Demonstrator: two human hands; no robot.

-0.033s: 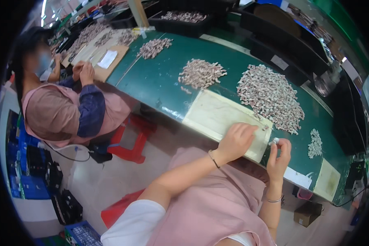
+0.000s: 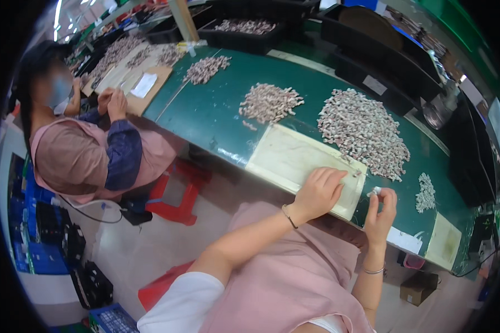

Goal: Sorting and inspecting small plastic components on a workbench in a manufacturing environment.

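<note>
My right hand (image 2: 380, 217), at the table's front edge, pinches a small whitish piece (image 2: 375, 191) between thumb and fingertips. Its exact kind is too small to make out. My left hand (image 2: 320, 194) hovers over the right part of a cream-coloured board (image 2: 286, 150), its fingers bent and drawn together. Whatever those fingers may hold is hidden. Tiny scraps (image 2: 356, 173) lie on the board just past the left fingertips. Beyond the board spreads a large pile of small white-and-pinkish pieces (image 2: 364, 130), with a smaller pinkish pile (image 2: 269, 102) to its left.
A little heap of whiter pieces (image 2: 425, 193) lies on the green table (image 2: 205, 122) at right, near a second cream board (image 2: 444, 241). Black bins (image 2: 372, 83) line the back. At left a masked person (image 2: 83, 144) works with both hands, beside a red stool (image 2: 178, 202).
The whole view has shifted very slightly. Both hands keep nearly the same pose, and the whitish piece stays in my right fingertips.
</note>
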